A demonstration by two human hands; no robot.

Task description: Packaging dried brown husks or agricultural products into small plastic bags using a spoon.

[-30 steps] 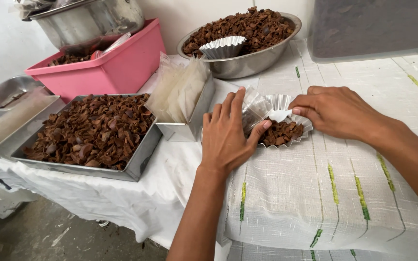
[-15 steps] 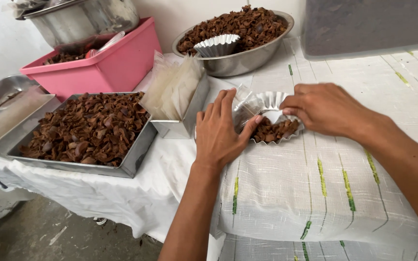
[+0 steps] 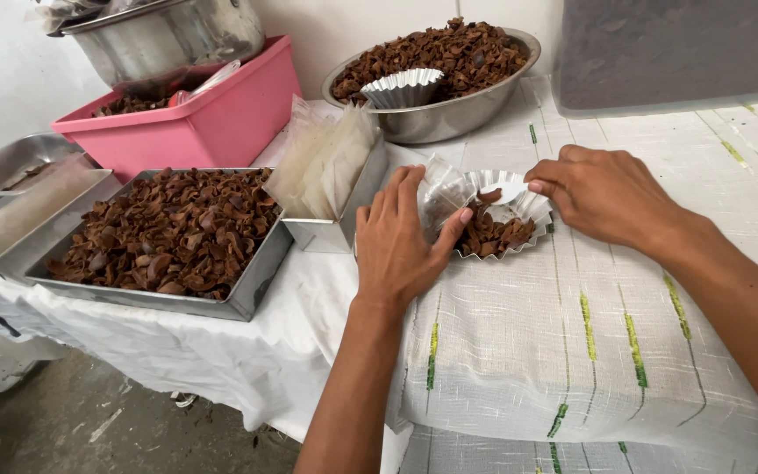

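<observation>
Some of it is hidden: the near-left rim of the foil cup [image 3: 506,224] is covered by the left hand [image 3: 401,241], and the clear bag [image 3: 443,195] is so see-through that its edges are hard to make out. The pot [image 3: 164,35] and the grey tray [image 3: 677,48] are cut off at the top.

The left hand is laid half-open, fingers spread loosely, with the bag pinched between thumb and fingers right at the cup's left edge. The right hand [image 3: 607,195] is curled loosely, fingertips touching the cup's far right rim; nothing is seen gripped in it.

The cup is sat upright on the cloth-covered surface [image 3: 528,351], mouth facing up, round so no real long axis, with brown chips inside. It's found just right of the bag tin [image 3: 335,230], in front of the steel bowl [image 3: 440,118]. The chip tray [image 3: 168,237] and pink tub [image 3: 195,127] are off to the left.
</observation>
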